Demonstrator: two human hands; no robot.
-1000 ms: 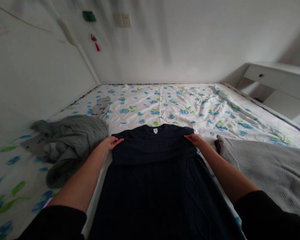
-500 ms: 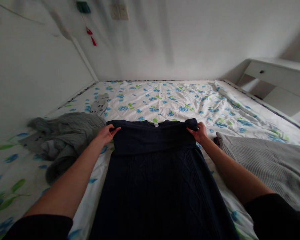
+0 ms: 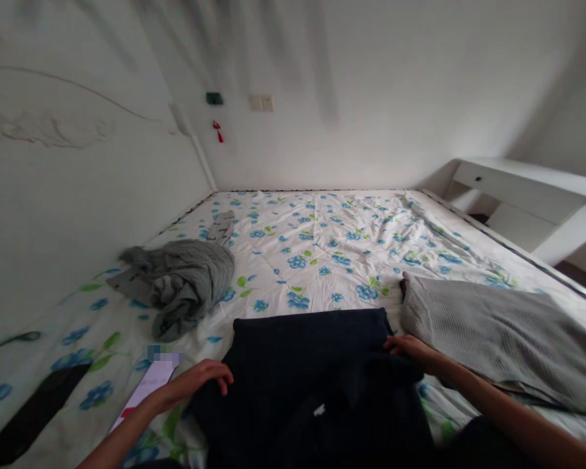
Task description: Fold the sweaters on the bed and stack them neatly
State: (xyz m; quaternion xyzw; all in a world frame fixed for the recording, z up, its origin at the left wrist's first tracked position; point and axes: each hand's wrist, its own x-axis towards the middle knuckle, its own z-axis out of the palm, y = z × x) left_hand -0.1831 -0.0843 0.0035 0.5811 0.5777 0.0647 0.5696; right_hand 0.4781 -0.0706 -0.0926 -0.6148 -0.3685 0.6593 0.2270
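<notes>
A dark navy knit sweater (image 3: 312, 352) lies on the bed in front of me, its upper part folded over toward me. Its small white neck label (image 3: 319, 410) shows near the bottom of the view. My left hand (image 3: 213, 378) rests at the sweater's left edge, with its fingers loosely bent and apart. At the right edge, the fingers of my right hand (image 3: 410, 348) are closed on the dark fabric. The sweater's lowest part runs out of view.
A crumpled grey-green knit garment (image 3: 190, 280) lies to the left, a folded grey ribbed garment (image 3: 493, 326) to the right. On the left are also a dark flat object (image 3: 34, 413) and a pale purple strip (image 3: 151, 384). A white desk (image 3: 517, 195) stands beyond the bed's right edge.
The sweater's top has been folded over and brought toward me, its label now much nearer. Both hands came closer with it, and the left fingers have loosened. The view has tilted and shifted left.
</notes>
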